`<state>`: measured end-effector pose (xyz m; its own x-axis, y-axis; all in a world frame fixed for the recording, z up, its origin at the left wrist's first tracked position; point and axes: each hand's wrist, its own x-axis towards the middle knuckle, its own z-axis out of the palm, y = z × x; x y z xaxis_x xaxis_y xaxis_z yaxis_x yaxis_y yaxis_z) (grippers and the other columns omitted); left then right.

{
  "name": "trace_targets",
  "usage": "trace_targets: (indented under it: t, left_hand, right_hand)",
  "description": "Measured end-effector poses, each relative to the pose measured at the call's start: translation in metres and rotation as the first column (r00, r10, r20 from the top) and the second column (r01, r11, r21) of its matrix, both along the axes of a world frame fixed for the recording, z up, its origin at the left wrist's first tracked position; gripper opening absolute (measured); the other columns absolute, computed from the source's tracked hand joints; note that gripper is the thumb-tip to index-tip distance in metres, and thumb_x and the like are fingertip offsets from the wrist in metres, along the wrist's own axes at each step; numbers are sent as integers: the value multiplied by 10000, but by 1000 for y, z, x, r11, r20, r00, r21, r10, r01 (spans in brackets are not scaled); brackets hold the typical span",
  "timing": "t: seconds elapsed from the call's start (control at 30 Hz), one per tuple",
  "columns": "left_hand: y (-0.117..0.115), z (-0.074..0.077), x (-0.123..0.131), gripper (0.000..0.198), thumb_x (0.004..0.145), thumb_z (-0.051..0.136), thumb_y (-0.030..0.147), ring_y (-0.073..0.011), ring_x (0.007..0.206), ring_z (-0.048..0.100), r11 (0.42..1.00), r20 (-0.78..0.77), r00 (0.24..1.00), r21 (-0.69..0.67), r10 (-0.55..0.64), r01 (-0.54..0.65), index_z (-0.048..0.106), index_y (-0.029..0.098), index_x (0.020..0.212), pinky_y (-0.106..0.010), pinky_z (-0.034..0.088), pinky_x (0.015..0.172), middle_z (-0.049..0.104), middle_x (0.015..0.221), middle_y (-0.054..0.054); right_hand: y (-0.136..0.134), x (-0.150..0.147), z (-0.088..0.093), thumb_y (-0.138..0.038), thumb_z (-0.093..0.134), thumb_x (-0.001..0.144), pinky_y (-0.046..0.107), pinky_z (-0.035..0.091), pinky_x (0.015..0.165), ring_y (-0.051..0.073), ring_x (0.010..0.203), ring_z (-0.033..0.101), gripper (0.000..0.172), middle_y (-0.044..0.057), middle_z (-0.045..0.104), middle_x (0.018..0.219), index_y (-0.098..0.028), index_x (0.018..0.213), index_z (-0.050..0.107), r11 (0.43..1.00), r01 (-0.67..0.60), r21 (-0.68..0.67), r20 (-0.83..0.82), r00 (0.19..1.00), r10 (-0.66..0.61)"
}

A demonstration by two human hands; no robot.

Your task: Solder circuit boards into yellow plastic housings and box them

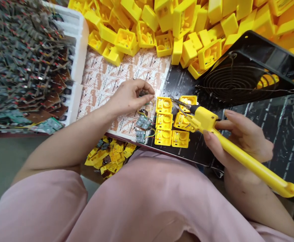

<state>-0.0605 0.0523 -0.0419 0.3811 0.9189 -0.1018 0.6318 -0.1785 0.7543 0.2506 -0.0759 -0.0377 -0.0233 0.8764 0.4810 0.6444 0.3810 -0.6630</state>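
My right hand [245, 137] is wrapped round a yellow soldering gun [227, 144], whose metal tip reaches over the yellow plastic cases on the bench. Its tip is close to the top left case [164, 105]; whether they touch, I cannot tell. My left hand [134, 95] pinches what looks like a thin wire at that case's left edge. Beneath the left hand, a part is mostly hidden. Below it lie two small green circuit boards, an upper one [144, 121] and a lower one [140, 136], with thin wires running toward the cases.
A white foam tray [79, 50] heaped with circuit boards stands at left. Many yellow cases [125, 40] are piled along the back. A black fan [247, 74] stands at right behind my right hand. More yellow pieces [111, 158] lie below the bench edge.
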Motion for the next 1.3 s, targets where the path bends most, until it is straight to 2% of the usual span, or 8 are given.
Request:
trace_targets:
  t: [0.2,0.33,0.4,0.5,0.67,0.97,1.13,1.3]
  left_hand:
    - [4,3,5,243,873,668,365,-206,910,753,999,114,993,-41,30,-25,750,175,999,-369,618,881,808,995,-75]
    - [-5,16,7,192,874,625,351,-225,982,731,983,-125,984,112,-129,143,773,231,851,-546,398,1239,808,909,-16]
    - [-11,21,10,198,881,597,331,-243,1039,712,962,-271,948,164,-168,217,771,262,816,-590,274,1297,799,866,7]
    - [-18,24,17,227,896,552,310,-252,1038,700,950,-406,898,174,-171,259,770,272,841,-578,287,1273,780,832,8]
    - [-19,27,23,227,876,532,298,-251,1004,686,944,-479,859,160,-180,288,749,247,834,-540,286,1243,758,809,4]
    - [-9,29,30,200,830,542,315,-263,971,666,935,-498,839,138,-219,326,702,226,748,-481,411,1084,699,733,-10]
    - [-8,30,31,186,822,557,304,-289,1023,663,937,-490,843,130,-223,323,696,216,733,-497,414,1084,696,777,-28]
    - [-7,28,31,184,813,568,307,-307,1056,656,938,-477,850,131,-224,320,693,213,716,-540,394,1125,675,761,-33]
  right_hand:
    - [1,-1,4,-202,908,769,259,649,613,177,721,774,722,21,806,1125,-371,1427,665,989,13,149,-29,1000,-9]
    - [2,6,10,-193,911,766,257,647,547,193,661,766,553,31,824,954,-301,1283,749,986,-75,148,-26,997,79]
    - [5,6,13,-155,914,751,252,638,523,201,661,768,520,13,807,861,-281,1226,746,972,-193,136,-32,980,199]
    - [12,3,16,-101,906,728,241,645,553,189,680,771,520,-16,786,811,-270,1188,732,946,-295,131,-53,951,304]
    - [20,1,17,-180,887,788,247,652,621,169,729,783,547,7,825,997,-279,1296,709,955,-286,84,90,956,279]
    - [32,-9,24,-224,807,893,211,612,542,138,625,743,124,-26,764,773,-245,912,686,907,-412,91,112,909,401]
    - [43,-14,30,-240,872,851,179,538,462,106,577,696,233,-33,739,740,-238,878,640,861,-480,168,191,873,449]
    - [43,-7,36,-237,830,890,215,588,557,123,658,730,176,-41,759,792,-287,904,662,847,-529,58,218,835,506]
